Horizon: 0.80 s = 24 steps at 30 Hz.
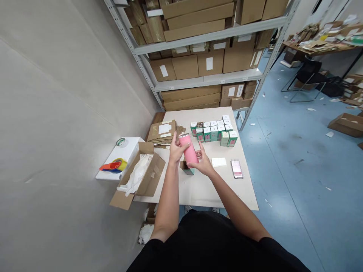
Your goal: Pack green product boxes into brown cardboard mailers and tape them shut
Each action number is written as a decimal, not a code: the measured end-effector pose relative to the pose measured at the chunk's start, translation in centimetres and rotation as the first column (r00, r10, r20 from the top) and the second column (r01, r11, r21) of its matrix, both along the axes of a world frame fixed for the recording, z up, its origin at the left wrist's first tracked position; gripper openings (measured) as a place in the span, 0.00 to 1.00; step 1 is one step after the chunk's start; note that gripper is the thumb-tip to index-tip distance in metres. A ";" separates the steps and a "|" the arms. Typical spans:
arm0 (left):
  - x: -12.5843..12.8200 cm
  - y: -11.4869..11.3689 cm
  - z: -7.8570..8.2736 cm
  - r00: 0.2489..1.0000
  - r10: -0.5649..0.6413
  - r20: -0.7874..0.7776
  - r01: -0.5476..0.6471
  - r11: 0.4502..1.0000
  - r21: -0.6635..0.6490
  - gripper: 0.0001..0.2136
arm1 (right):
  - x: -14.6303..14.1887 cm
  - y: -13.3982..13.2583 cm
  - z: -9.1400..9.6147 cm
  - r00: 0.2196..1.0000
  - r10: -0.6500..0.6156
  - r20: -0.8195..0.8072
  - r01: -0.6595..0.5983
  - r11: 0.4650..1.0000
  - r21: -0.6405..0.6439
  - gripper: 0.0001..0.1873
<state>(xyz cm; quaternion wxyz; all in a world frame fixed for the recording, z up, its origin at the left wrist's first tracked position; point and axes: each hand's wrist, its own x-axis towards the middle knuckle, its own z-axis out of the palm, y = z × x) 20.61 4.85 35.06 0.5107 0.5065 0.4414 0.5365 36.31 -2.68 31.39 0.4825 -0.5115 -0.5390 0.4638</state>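
Note:
A pink bottle [188,150] with a silvery top is held tilted above the table, between both my hands. My left hand [176,151] wraps its upper left side. My right hand [203,161] grips its lower end from the right. Just beneath the bottle a small green-and-white box [187,169] lies open on the white table [204,189]. Behind the hands stand several more green-and-white boxes [217,131] in rows.
An open cardboard carton [141,175] with white packing paper sits at the table's left edge. Flattened cartons [163,132] lie behind it. A white card [219,162] and a phone [236,168] lie right of my hands. Shelving [204,56] with cartons stands behind.

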 end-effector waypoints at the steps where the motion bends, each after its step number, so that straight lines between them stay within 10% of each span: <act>1: -0.1 -0.1 -0.1 1.000 -0.013 0.014 0.013 1.000 -0.007 0.59 | -0.1 0.0 -0.1 0.999 0.029 -0.019 -0.029 1.000 0.001 0.66; 15: -4.8 -0.7 0.6 0.984 -0.110 -0.142 0.114 0.993 0.016 0.35 | -3.2 0.6 -3.1 0.996 0.091 0.025 -0.089 0.994 -0.065 0.65; 24: -8.5 0.1 -2.5 0.854 -0.129 -0.505 0.131 0.991 -0.032 0.32 | -7.3 1.8 -14.0 0.971 -0.233 0.050 0.239 0.941 -0.241 0.51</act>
